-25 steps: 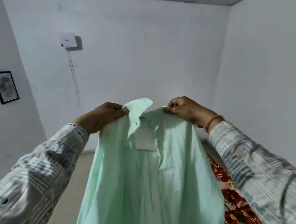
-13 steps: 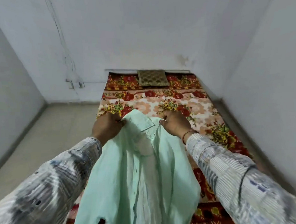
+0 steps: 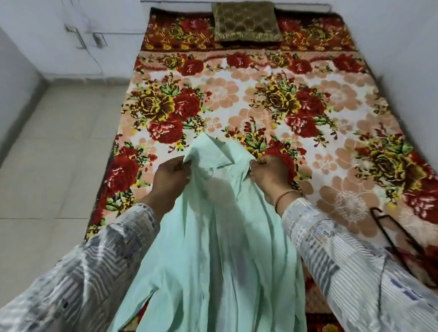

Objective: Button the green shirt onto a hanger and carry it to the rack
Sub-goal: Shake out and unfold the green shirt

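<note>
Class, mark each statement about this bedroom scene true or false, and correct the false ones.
1. The left hand and the right hand both grip the pale green fabric shirt near its collar. True.
2. The shirt hangs on the dark thin hanger. False: the hanger lies bare on the floral blanket.
3. A brown-gold patterned cushion lies at the blanket's far end. True.
4. The blanket is plain blue. False: it bears red and yellow flowers.

left hand point(image 3: 171, 177) and right hand point(image 3: 270, 179) lowered the green shirt point(image 3: 217, 243) toward the bed point(image 3: 260, 99).
</note>
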Tool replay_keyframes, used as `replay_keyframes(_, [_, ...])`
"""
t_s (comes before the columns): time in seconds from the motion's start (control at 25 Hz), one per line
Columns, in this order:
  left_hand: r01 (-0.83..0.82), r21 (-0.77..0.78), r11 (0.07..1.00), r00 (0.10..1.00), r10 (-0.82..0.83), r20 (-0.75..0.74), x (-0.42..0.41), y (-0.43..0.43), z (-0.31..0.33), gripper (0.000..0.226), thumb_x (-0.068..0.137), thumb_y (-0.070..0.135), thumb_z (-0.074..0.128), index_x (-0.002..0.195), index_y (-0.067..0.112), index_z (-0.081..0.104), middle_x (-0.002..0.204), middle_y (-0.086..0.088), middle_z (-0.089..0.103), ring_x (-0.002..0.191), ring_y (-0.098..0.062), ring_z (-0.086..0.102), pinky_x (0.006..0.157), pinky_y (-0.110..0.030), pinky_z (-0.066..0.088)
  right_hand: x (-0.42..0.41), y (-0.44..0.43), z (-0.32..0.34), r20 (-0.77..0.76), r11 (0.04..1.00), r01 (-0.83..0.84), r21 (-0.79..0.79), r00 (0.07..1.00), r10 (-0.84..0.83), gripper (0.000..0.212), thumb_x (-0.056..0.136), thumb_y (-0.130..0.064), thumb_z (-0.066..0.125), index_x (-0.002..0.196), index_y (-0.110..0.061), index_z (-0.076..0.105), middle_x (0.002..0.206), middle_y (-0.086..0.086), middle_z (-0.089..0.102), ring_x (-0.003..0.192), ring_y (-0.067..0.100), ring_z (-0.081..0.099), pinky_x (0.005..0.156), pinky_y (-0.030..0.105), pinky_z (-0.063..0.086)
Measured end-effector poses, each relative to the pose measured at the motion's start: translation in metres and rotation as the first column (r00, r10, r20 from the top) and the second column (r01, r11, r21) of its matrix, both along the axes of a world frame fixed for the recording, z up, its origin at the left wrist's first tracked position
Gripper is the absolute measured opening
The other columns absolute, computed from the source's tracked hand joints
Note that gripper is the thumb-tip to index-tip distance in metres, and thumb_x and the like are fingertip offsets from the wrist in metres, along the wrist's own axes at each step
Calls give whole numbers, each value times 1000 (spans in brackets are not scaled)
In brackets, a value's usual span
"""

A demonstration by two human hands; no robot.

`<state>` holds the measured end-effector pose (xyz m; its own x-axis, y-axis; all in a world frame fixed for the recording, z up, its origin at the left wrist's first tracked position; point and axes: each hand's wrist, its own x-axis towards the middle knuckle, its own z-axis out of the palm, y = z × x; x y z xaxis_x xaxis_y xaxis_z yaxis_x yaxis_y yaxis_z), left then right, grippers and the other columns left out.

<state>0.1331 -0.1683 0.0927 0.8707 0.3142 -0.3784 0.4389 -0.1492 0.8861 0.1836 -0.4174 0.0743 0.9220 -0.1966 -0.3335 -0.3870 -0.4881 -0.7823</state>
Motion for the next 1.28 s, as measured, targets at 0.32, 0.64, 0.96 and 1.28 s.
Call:
replay_keyframes(0.32, [411,379,829,908,-410,-87,-16,-28,-96,88,97,2,61,170,30,21,120,-21,72,95,-43,72,74,-30,46,-39,24,-77,-62,955,-252,-157,968,245,64,106,-4,47,166,-13,30,176,14,25,162,29,25,128,33,24])
replay_keyframes(0.64, [423,339,840,889,-457,23,-57,-68,-75,76,96,9,71,164,23,41,158,-6,58,134,-29,65,95,-17,41,-103,18,-61,102,973,-165,-159,978,182,49,103,-8,59,152,-13,57,155,9,59,145,27,53,117,22,34])
replay_keyframes(0.96, [449,329,831,870,-490,51,-51,-144,-51,73,95,13,73,162,23,45,155,-3,62,135,-25,63,103,-25,44,-111,-37,-35,224,990,2,-139,974,29,51,101,-10,62,152,-12,56,153,9,61,141,26,57,119,27,39])
replay_keyframes(1.28, [530,268,804,834,-551,4,-76,-320,-61,73,91,24,73,160,26,49,154,-4,63,138,-25,62,110,-36,50,-154,-201,-50,191,980,137,-148,976,-107,49,99,-6,63,147,-8,59,147,13,63,138,28,58,119,28,40])
